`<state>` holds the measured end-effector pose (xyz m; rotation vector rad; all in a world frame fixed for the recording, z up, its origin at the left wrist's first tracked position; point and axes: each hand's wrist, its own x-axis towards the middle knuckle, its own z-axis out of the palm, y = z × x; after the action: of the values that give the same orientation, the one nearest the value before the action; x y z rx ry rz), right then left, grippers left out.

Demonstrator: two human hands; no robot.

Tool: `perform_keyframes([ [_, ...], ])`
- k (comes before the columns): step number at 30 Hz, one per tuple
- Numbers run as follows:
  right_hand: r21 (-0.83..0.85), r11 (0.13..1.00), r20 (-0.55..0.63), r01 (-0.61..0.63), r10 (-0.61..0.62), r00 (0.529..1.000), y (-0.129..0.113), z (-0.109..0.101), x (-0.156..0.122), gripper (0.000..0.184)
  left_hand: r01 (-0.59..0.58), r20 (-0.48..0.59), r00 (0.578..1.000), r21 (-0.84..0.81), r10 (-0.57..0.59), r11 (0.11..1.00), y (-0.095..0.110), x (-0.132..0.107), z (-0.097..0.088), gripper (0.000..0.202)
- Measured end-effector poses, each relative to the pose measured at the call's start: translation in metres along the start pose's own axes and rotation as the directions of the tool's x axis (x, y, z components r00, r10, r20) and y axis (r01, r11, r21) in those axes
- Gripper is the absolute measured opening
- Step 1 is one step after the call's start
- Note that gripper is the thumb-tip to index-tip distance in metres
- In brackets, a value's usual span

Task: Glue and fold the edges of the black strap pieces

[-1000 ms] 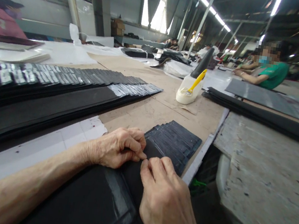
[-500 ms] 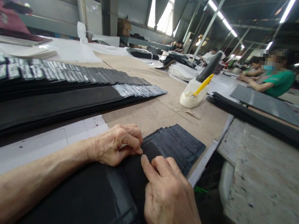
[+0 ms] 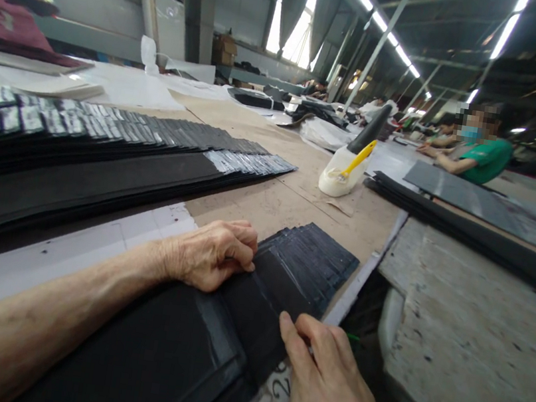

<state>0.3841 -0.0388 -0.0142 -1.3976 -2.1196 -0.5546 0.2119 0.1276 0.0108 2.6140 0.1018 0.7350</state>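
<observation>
A black sheet of leather-like material (image 3: 136, 342), with a shiny strip near its end, lies in front of me on a fanned stack of black pieces (image 3: 312, 258). With fingers curled, my left hand (image 3: 217, 254) pinches and presses the far end of a folded edge. My right hand (image 3: 334, 385) is at the near end of that edge, its index fingertip on the material and its other fingers bent. Its thumb is mostly hidden. A gap of dark material separates the two hands.
Beyond the stack stands a whitish glue container (image 3: 336, 179) with a yellow brush (image 3: 360, 157). Long layered black strips (image 3: 115, 178) lie at left. A grey worktop (image 3: 465, 331) and more black sheets (image 3: 486, 227) are at right. A person in green (image 3: 489, 157) works farther back.
My right hand has slid toward me and to the right along the folded edge, away from my left hand. The left hand stays nearly in place.
</observation>
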Motion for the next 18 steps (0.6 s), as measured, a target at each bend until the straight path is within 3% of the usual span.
perform_keyframes([
  [5,-0.047,0.999,0.054,-0.027,0.029,0.998,0.010,-0.016,-0.015,0.030,-0.019,-0.006,1.000,-0.005,0.019,1.000,-0.001,-0.001,0.001,0.022],
  [9,0.008,0.990,-0.020,-0.141,0.141,0.990,0.007,-0.014,0.002,0.024,-0.009,-0.007,1.000,-0.009,0.008,1.000,-0.002,-0.002,0.002,0.021],
  [12,0.135,0.956,0.026,-0.262,0.261,0.965,0.001,-0.005,0.021,0.024,0.012,0.012,1.000,0.002,-0.012,1.000,-0.001,-0.001,0.001,0.021],
  [14,0.163,0.897,0.145,-0.410,0.390,0.909,-0.001,-0.001,0.030,0.022,0.017,0.010,1.000,0.000,-0.017,1.000,0.002,0.000,0.001,0.020],
  [18,0.109,0.711,0.381,-0.695,0.616,0.690,0.001,-0.001,0.044,0.019,0.057,0.053,0.997,0.005,-0.057,0.998,0.007,-0.001,0.003,0.022],
])
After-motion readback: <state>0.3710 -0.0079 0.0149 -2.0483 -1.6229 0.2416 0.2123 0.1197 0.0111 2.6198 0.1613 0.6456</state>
